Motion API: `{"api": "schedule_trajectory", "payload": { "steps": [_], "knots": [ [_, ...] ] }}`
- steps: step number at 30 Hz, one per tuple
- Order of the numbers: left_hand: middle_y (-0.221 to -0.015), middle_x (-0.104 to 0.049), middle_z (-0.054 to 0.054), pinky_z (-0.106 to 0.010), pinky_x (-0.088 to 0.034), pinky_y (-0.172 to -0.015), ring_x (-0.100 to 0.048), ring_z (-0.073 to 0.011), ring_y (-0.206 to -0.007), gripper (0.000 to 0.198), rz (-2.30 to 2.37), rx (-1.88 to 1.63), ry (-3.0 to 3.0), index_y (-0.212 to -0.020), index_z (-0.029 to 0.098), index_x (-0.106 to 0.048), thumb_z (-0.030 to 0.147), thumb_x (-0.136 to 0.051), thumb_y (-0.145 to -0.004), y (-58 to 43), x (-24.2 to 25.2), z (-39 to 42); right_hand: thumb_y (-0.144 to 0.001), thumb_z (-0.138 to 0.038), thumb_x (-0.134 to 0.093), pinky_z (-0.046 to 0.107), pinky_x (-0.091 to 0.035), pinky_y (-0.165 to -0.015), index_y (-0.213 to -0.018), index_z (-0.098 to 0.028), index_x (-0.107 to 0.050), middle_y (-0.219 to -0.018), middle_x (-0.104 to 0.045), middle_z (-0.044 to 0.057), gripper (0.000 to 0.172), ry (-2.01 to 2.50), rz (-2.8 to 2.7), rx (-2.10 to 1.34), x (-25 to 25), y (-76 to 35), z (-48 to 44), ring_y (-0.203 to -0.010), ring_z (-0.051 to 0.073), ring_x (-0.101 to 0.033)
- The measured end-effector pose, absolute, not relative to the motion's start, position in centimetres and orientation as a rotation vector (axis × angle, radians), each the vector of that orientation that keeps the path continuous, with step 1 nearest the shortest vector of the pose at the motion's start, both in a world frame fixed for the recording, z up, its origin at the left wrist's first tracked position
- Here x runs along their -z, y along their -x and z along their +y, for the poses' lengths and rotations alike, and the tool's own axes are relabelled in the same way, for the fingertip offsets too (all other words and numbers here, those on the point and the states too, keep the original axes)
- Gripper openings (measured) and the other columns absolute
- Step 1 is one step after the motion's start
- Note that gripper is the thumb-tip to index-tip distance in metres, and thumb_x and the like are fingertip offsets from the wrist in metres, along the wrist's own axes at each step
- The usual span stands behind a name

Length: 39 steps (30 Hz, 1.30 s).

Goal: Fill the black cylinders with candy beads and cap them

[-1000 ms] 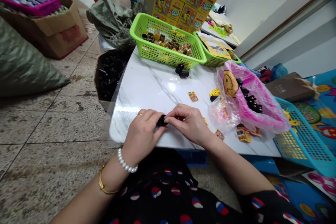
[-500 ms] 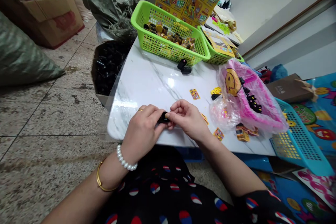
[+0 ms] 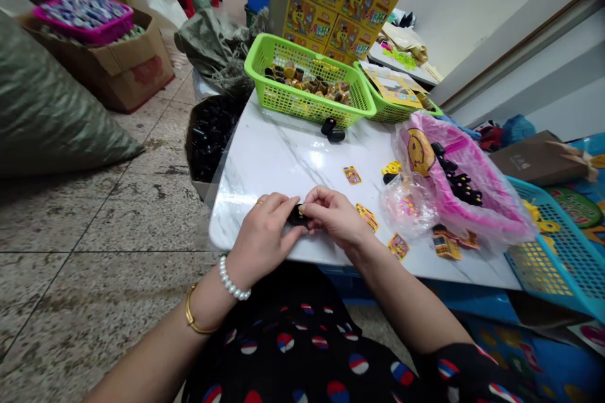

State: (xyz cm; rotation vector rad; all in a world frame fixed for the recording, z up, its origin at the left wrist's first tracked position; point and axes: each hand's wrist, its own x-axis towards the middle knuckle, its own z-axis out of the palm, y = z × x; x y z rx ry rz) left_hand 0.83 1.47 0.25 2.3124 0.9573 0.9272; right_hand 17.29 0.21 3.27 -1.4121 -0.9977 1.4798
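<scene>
small black piece [image 3: 297,216] pinched between left hand [image 3: 262,240] and right hand [image 3: 336,217]

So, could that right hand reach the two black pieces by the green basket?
Probably yes: only white tabletop lies between the right hand and the two black pieces, though it now pinches a small black piece with the left hand.

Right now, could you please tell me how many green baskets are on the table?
2: one basket at the table's far edge holding small black-and-gold pieces, the other just right of it holding yellow cards.
</scene>
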Motion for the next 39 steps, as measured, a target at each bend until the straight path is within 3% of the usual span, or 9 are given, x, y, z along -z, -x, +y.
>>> {"api": "schedule_trajectory", "payload": {
  "steps": [3,7,11,14,19,27,39],
  "knots": [
    [-0.11,-0.059,-0.013,-0.037,-0.05,-0.085,-0.057,-0.0218,-0.096,0.045,0.945,-0.924,-2.163,-0.126,0.009,-0.057,0.021,-0.063,-0.084,-0.2,-1.2,1.1,-0.065,-0.035,-0.077,0.018,-0.043,-0.042,-0.07,-0.017,-0.053,-0.05,-0.056,-0.006,0.03,1.374,-0.939,-1.532,-3.0,-17.8,0.4,-0.041,0.006,-0.049],
    [-0.108,-0.061,-0.009,-0.027,-0.049,-0.063,-0.059,-0.013,-0.072,0.035,0.998,-0.777,-1.784,-0.118,0.016,-0.065,0.034,-0.058,-0.088,-0.3,-2.9,1.1,-0.068,-0.03,-0.074,0.022,-0.048,-0.049,-0.081,-0.017,-0.056,-0.061,-0.058,-0.005,0.026,1.288,-0.932,-1.56,-2.5,-18.4,0.0,-0.049,0.008,-0.055],
    [-0.082,-0.066,-0.004,-0.02,-0.04,-0.048,-0.055,-0.0095,-0.057,0.028,1.015,-0.621,-1.472,-0.101,0.016,-0.069,0.039,-0.061,-0.086,-1.2,-3.6,2.3,-0.069,-0.02,-0.071,0.021,-0.046,-0.056,-0.099,-0.02,-0.056,-0.074,-0.055,-0.006,0.034,1.267,-1.136,-1.425,-2.0,-18.2,-1.2,-0.06,0.007,-0.055],
    [-0.058,-0.059,0.002,-0.016,-0.031,-0.041,-0.046,-0.0061,-0.044,0.024,0.991,-0.52,-1.294,-0.088,0.016,-0.065,0.038,-0.066,-0.082,-1.7,-3.5,3.2,-0.071,-0.017,-0.069,0.021,-0.046,-0.06,-0.101,-0.022,-0.054,-0.08,-0.054,-0.005,0.034,1.305,-1.284,-1.271,-1.7,-17.9,-1.8,-0.065,0.008,-0.054],
    [-0.051,-0.054,0.005,-0.014,-0.032,-0.04,-0.046,-0.0053,-0.041,0.024,1.001,-0.455,-1.154,-0.077,0.016,-0.059,0.037,-0.072,-0.078,-2.0,-3.5,4.0,-0.073,-0.017,-0.067,0.022,-0.047,-0.06,-0.102,-0.022,-0.054,-0.093,-0.056,-0.002,0.032,1.295,-1.397,-1.141,-1.6,-18.1,-1.8,-0.065,0.007,-0.052],
    [-0.071,-0.069,-0.003,-0.023,-0.054,-0.058,-0.065,-0.0122,-0.06,0.027,0.911,-0.297,-1.015,-0.089,0.012,-0.065,0.03,-0.078,-0.073,-1.4,-4.4,5.0,-0.074,-0.016,-0.066,0.024,-0.05,-0.063,-0.103,-0.021,-0.059,-0.092,-0.059,0.0,0.03,1.305,-1.485,-1.004,-1.5,-18.5,-2.0,-0.069,0.01,-0.058],
    [-0.065,-0.064,0.001,-0.018,-0.047,-0.047,-0.061,-0.0097,-0.052,0.031,1.06,-0.295,-1.066,-0.078,0.015,-0.057,0.033,-0.08,-0.07,-2.4,-4.7,4.9,-0.072,-0.011,-0.066,0.023,-0.046,-0.064,-0.094,-0.019,-0.057,-0.085,-0.051,-0.002,0.025,1.265,-1.458,-0.905,-0.9,-18.6,-1.9,-0.066,0.009,-0.051]
  ]
}}
